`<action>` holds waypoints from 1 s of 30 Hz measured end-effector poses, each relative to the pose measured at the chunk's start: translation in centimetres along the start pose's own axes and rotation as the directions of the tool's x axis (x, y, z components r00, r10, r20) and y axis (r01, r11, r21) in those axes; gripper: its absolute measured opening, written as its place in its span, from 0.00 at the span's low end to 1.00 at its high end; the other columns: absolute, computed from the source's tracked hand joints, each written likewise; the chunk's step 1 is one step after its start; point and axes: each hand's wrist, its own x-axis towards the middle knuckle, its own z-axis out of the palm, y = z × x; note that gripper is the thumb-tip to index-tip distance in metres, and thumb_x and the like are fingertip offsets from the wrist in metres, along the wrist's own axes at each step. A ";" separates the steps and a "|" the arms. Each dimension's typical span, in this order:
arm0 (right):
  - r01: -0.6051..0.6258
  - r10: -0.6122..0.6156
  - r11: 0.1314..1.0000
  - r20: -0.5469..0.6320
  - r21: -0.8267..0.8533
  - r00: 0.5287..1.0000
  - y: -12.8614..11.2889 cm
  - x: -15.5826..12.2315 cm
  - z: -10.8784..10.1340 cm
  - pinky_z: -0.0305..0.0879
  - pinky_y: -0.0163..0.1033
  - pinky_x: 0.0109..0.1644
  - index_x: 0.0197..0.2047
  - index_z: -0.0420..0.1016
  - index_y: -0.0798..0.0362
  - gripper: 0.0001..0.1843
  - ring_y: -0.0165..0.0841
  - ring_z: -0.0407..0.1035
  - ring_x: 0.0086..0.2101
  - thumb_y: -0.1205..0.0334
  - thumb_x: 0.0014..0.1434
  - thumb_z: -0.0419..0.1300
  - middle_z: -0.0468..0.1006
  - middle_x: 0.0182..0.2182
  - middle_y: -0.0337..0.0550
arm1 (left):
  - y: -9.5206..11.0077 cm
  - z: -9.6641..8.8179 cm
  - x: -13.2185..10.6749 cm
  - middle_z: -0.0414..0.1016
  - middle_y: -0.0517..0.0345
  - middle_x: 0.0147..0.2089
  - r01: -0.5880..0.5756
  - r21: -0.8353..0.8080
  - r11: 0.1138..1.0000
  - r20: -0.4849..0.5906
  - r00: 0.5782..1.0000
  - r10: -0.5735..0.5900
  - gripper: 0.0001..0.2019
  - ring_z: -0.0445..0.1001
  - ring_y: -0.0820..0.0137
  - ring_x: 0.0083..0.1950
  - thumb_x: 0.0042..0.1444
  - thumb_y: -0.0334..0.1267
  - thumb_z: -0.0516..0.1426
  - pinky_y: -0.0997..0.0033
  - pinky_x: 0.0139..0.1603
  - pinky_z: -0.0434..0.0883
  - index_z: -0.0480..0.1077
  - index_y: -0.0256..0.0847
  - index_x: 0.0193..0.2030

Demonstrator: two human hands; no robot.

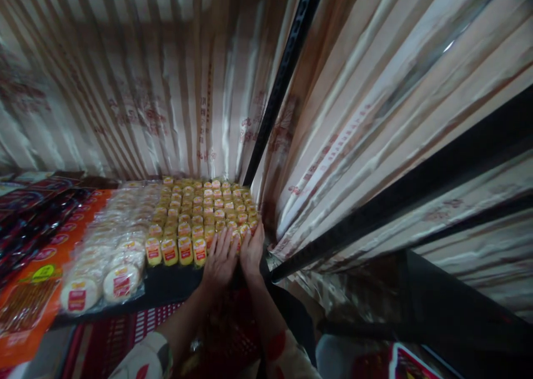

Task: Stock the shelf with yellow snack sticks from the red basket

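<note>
Both my hands reach onto a shelf of small yellow packets (195, 209) with red labels, stood in tight rows. My left hand (220, 262) lies flat with fingers stretched over the front right packets. My right hand (252, 248) rests beside it at the shelf's right end, fingers extended against the packets there. Neither hand visibly grips anything. The packets under the palms are hidden.
Left of the yellow packets lie round white packs (112, 257) in clear wrap, then orange bags (29, 295) and dark bags (33, 207). A black shelf post (283, 79) rises behind. Striped plastic sheeting (375, 118) covers back and right. A red basket (125, 334) sits below.
</note>
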 end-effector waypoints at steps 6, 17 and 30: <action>0.006 -0.007 0.999 -0.015 -0.048 1.000 -0.1 -0.1 0.8 0.55 0.53 0.59 0.62 0.55 0.63 0.28 0.43 0.57 0.58 0.58 0.64 0.39 0.63 0.58 0.62 | -0.7 0.3 0.2 0.61 0.43 0.65 0.001 0.007 1.000 -0.033 0.999 -0.001 0.21 0.54 0.58 0.68 0.59 0.32 0.49 0.53 0.64 0.55 0.62 0.36 0.60; 0.050 -0.051 0.996 -0.013 -0.073 0.999 0.1 3.0 -0.6 0.52 0.54 0.61 0.62 0.55 0.64 0.31 0.45 0.52 0.61 0.51 0.63 0.42 0.58 0.61 0.63 | -0.3 0.5 0.3 0.57 0.38 0.66 -0.023 -0.014 1.000 -0.020 1.000 0.023 0.26 0.49 0.54 0.69 0.53 0.27 0.49 0.50 0.64 0.57 0.60 0.32 0.61; -0.064 0.058 0.991 0.056 0.120 0.997 -0.1 3.3 0.4 0.53 0.52 0.62 0.62 0.56 0.65 0.35 0.45 0.57 0.59 0.46 0.61 0.44 0.63 0.58 0.63 | 0.4 0.0 0.7 0.56 0.39 0.66 0.007 -0.051 0.999 -0.035 0.999 -0.009 0.24 0.45 0.56 0.71 0.57 0.33 0.48 0.50 0.64 0.59 0.59 0.31 0.61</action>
